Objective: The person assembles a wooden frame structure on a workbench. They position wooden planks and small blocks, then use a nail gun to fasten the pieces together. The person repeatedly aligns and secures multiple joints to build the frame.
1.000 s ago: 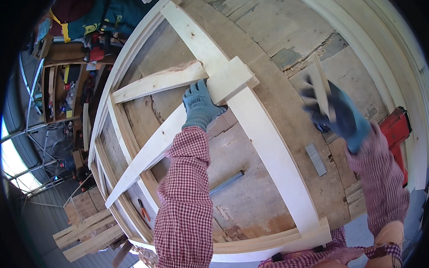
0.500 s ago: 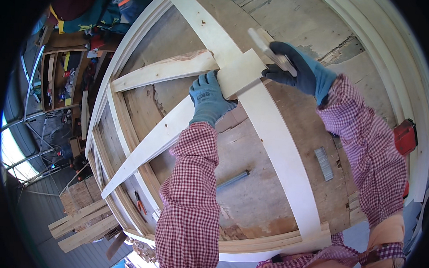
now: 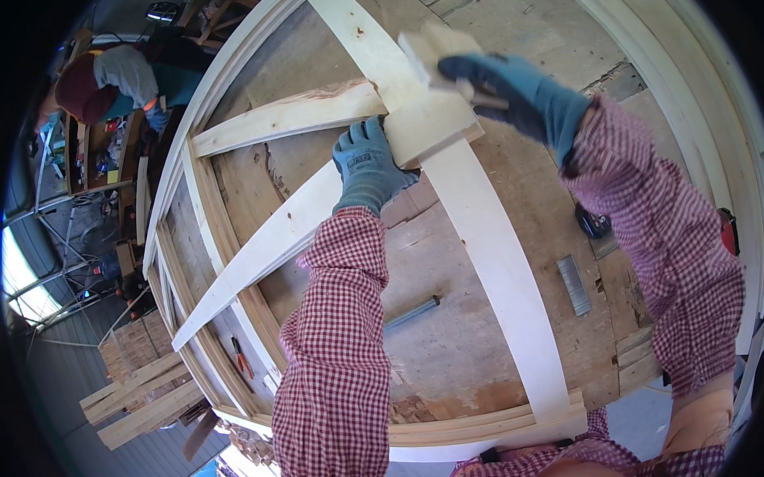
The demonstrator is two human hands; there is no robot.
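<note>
A pale wooden frame (image 3: 499,268) of long boards lies on a worn wooden worktable (image 3: 454,333). At its centre, a diagonal board (image 3: 264,251) and a short rough-edged board (image 3: 285,122) meet a square wooden plate (image 3: 432,122). My left hand (image 3: 366,166), in a blue-grey glove, presses flat on the joint at the plate's lower left edge. My right hand (image 3: 509,91), in a blue glove, grips a small pale wooden block (image 3: 431,48) just above the plate's upper edge. Both sleeves are red-and-white checked.
A strip of staples (image 3: 572,283) and a metal rod (image 3: 411,312) lie on the table. A dark tool (image 3: 593,222) shows beside my right sleeve. Another person (image 3: 110,82) bends over at the upper left. Stacked timber (image 3: 141,398) lies on the floor at the lower left.
My right hand has swung from the table's right side across to the central joint, carrying the wooden block. My left hand has stayed pressed on the joint.
</note>
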